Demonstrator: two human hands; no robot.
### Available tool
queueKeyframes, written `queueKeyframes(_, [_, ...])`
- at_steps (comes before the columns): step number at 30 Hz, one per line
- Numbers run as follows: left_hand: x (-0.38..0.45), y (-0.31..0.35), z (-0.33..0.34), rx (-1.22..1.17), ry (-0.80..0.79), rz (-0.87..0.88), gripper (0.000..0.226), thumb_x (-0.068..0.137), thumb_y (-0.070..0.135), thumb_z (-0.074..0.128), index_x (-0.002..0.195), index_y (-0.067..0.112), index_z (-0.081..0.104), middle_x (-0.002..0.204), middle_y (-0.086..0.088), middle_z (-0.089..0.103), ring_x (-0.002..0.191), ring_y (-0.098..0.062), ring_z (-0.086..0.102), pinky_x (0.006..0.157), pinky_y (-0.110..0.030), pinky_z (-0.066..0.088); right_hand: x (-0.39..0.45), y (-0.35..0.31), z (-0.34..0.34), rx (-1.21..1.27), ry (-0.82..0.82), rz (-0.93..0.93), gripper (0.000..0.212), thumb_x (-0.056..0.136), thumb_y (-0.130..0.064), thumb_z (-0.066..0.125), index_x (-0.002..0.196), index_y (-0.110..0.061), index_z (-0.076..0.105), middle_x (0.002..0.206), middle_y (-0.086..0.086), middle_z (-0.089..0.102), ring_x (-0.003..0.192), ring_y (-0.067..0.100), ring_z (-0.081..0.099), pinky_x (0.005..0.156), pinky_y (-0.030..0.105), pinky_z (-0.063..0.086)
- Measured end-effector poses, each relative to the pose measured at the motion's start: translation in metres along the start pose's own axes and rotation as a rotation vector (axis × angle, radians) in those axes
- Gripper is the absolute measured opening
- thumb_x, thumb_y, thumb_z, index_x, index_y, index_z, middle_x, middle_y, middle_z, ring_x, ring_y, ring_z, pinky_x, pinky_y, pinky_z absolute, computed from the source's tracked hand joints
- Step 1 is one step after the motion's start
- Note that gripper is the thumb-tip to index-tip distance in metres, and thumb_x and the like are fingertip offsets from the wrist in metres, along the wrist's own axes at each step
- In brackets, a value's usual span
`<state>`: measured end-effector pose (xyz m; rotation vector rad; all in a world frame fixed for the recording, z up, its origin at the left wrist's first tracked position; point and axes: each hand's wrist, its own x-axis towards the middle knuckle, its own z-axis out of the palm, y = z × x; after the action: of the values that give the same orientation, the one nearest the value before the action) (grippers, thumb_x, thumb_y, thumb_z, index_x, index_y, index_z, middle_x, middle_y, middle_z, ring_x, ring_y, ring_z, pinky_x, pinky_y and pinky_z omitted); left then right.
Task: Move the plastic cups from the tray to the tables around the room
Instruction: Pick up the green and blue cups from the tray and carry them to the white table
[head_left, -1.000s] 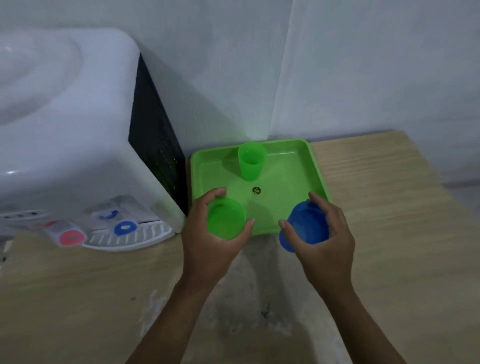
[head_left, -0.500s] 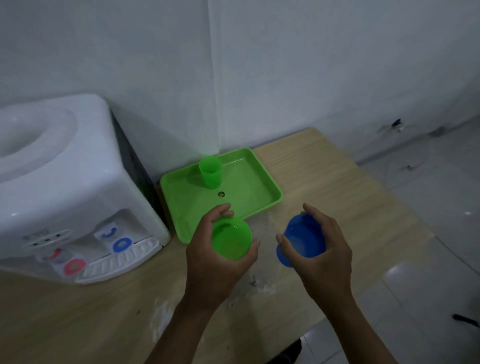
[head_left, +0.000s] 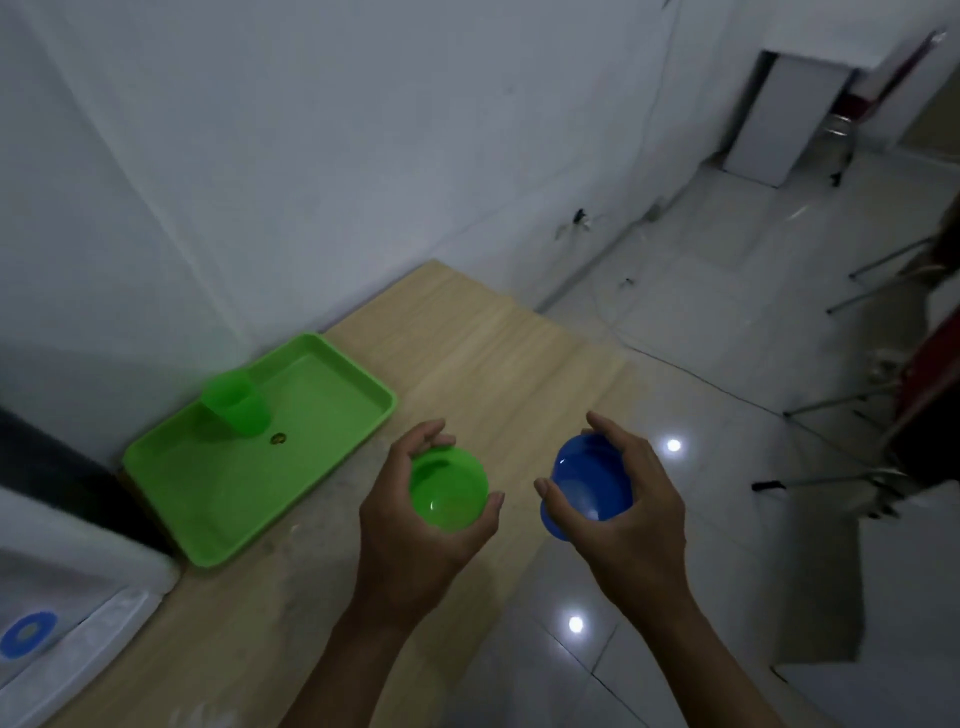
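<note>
Cups in hand: two round plastic cups are being carried away from the tray, one per hand, both open side up and clear of the tabletop.
Left hand: the left hand (head_left: 415, 525) is curling its fingers and thumb snugly around the small green plastic cup (head_left: 449, 488), gripping it by the sides.
Right hand: the right hand (head_left: 623, 512) is wrapping around the small blue plastic cup (head_left: 589, 483) in the same way, thumb on the near side, fingers on the far side.
What is changing: a second ago both cups were being lifted at the tray's front edge; now they are hanging beyond it, the green one above the table edge and the blue one over the floor, and the view is swinging right, toward the room.
Table: the light wooden tabletop (head_left: 498, 353) is lying under and behind the left hand.
Tray: the shallow rectangular green plastic tray (head_left: 223, 493) is sitting on the table to the left, against the wall.
Cup left behind: one upright green plastic tumbler (head_left: 236, 402) is standing in the tray's far corner.
Floor beyond: pale glossy floor tiles (head_left: 727, 260) are opening up to the right.
Meaning for the task: judging from this, the pick-up is done and the carry is under way; one cup is remaining for another trip.
</note>
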<state>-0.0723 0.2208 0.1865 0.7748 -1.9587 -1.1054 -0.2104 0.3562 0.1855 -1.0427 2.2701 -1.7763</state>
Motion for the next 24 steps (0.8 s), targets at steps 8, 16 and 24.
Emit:
queueKeyframes(8, [-0.032,0.057,0.105,-0.044,-0.151,0.056,0.077,0.060,0.031,0.092,0.127,0.026,0.055,0.113,0.013,0.066,0.108,-0.009,0.063,0.091,-0.013,0.044,-0.029,0.042,-0.121,-0.079,0.154,0.057,0.076,0.069,-0.042,0.085,0.136,-0.025,0.053,0.126,-0.018,0.058,0.117,-0.007,0.054,0.095,0.006,0.043])
queueKeyframes(16, [-0.077,0.109,0.197,-0.053,-0.307,0.144,0.079,0.061,0.027,0.095,0.129,0.026,0.053,0.116,0.013,0.064,0.110,-0.009,0.062,0.093,-0.016,0.047,-0.065,0.072,-0.232,-0.123,0.288,0.109,0.076,0.069,-0.054,0.080,0.136,-0.028,0.054,0.124,-0.021,0.058,0.115,-0.007,0.054,0.093,0.005,0.043])
queueKeyframes(24, [-0.096,0.147,0.268,-0.072,-0.475,0.255,0.077,0.064,0.032,0.092,0.130,0.027,0.052,0.117,0.011,0.062,0.110,-0.010,0.060,0.090,-0.008,0.043,-0.082,0.094,-0.304,-0.138,0.451,0.141,0.076,0.068,-0.056,0.079,0.134,-0.028,0.055,0.124,-0.013,0.061,0.115,-0.002,0.057,0.092,0.007,0.045])
